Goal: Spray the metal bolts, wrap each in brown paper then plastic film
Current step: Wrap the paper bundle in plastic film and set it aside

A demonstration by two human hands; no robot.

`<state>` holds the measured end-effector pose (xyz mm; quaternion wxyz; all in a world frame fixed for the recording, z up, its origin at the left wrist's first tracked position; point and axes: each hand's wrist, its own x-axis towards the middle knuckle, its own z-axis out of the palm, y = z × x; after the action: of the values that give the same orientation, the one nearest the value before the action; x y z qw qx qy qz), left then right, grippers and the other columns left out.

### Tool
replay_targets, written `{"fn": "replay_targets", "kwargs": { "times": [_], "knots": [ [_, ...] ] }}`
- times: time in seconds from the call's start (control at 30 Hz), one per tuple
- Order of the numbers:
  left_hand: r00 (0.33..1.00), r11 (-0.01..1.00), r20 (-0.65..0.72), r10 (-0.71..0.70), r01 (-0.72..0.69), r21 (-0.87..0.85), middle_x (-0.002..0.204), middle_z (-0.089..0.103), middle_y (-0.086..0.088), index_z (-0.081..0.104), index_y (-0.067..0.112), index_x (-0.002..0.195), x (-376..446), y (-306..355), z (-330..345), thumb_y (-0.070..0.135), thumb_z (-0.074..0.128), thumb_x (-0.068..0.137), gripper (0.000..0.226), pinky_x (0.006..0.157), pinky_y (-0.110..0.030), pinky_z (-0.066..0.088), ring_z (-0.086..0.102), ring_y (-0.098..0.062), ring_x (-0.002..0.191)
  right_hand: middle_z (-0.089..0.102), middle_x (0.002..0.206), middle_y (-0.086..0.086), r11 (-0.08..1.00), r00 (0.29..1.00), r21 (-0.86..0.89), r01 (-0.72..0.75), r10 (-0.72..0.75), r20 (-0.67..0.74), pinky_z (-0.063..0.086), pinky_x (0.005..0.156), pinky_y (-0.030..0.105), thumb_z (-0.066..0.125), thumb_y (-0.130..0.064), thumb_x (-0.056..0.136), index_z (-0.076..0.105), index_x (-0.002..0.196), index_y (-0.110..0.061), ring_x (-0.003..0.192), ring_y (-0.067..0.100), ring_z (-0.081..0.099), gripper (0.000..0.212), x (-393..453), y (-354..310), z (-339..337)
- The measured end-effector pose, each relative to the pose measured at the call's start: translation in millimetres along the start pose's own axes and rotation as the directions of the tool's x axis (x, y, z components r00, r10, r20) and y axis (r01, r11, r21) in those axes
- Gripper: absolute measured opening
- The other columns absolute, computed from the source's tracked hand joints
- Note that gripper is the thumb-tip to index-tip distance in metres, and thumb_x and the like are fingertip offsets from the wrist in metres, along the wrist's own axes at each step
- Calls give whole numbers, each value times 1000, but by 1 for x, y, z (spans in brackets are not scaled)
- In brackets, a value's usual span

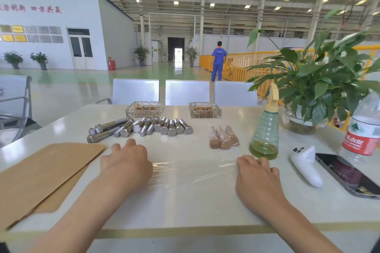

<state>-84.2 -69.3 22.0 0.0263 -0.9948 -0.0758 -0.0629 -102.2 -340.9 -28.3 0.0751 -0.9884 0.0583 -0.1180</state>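
Note:
Several bare metal bolts (141, 127) lie in a row at the table's middle back. Three bolts wrapped in brown paper and film (223, 137) lie to their right. A sheet of clear plastic film (193, 172) is spread flat on the table between my hands. My left hand (125, 160) rests palm down on the film's left end, fingers loosely bent. My right hand (257, 172) presses on the film's right end, fingers bent at the knuckles. A stack of brown paper sheets (41, 172) lies at the left. A green spray bottle (265, 129) stands at the right.
Two glass ashtrays (144, 109) (204, 110) sit at the back edge. A potted plant (308, 92), a water bottle (364, 129), a white film roll (306, 166) and a phone (345, 174) crowd the right side. Metal chairs stand behind the table; a person in blue walks far off.

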Motion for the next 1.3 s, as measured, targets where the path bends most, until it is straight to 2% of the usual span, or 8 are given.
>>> {"fn": "replay_targets", "kwargs": {
  "times": [0.13,0.33,0.53,0.73,0.9,1.0,1.17,1.3],
  "knots": [
    [999,999,5,37,-37,-13,127,39,3,53,26,124,-7,-3,8,50,48,94,39,93,-39,46,38,-27,127,44,135,-9,1000,996,-20,19,-17,90,33,99,39,26,-25,105,47,116,-25,126,22,37,23,3,12,0],
    [998,997,32,63,-62,-44,126,38,8,56,34,115,-4,-20,16,74,40,87,52,92,-39,44,39,-24,126,30,161,-15,996,976,-43,81,-70,207,24,115,42,16,-47,108,35,151,-31,148,21,25,50,5,37,-10],
    [988,987,-111,110,-122,-102,134,40,14,56,42,112,2,-38,21,38,49,93,21,80,-34,45,49,-20,117,10,169,-22,995,965,-11,103,-97,242,14,123,41,15,-51,108,17,162,-38,157,17,10,55,8,45,-11],
    [997,978,-4,72,-71,-198,129,39,15,48,50,110,7,-60,9,49,62,83,31,89,-35,48,46,-15,97,8,169,-22,997,971,-5,79,-76,226,12,124,40,15,-50,108,15,163,-37,157,16,7,56,9,45,-6],
    [993,994,-90,78,-71,80,150,29,6,53,42,125,2,-52,4,40,57,88,37,105,-38,39,31,-22,139,11,169,-23,999,983,32,39,-44,181,12,125,38,18,-43,107,19,162,-38,157,13,8,56,8,44,-1],
    [980,973,-116,160,-137,184,145,34,9,59,36,115,-6,-37,13,34,47,94,24,99,-36,37,33,-18,135,18,167,-23,997,991,84,1,-12,131,13,124,37,23,-40,104,26,160,-37,155,10,12,57,9,42,1],
    [987,982,-92,134,-120,143,146,35,8,62,34,115,-6,-45,4,41,47,94,27,103,-37,40,32,-19,137,28,164,-21,993,996,118,-3,-8,92,20,123,36,27,-37,104,34,156,-37,151,10,22,52,10,44,-2],
    [985,982,-95,141,-128,138,151,29,6,59,37,118,-9,-46,4,41,46,95,27,104,-36,39,27,-21,141,46,155,-10,981,1000,194,-18,13,24,34,114,38,30,-36,103,44,147,-35,138,19,40,47,5,42,-12]
  ]
}}
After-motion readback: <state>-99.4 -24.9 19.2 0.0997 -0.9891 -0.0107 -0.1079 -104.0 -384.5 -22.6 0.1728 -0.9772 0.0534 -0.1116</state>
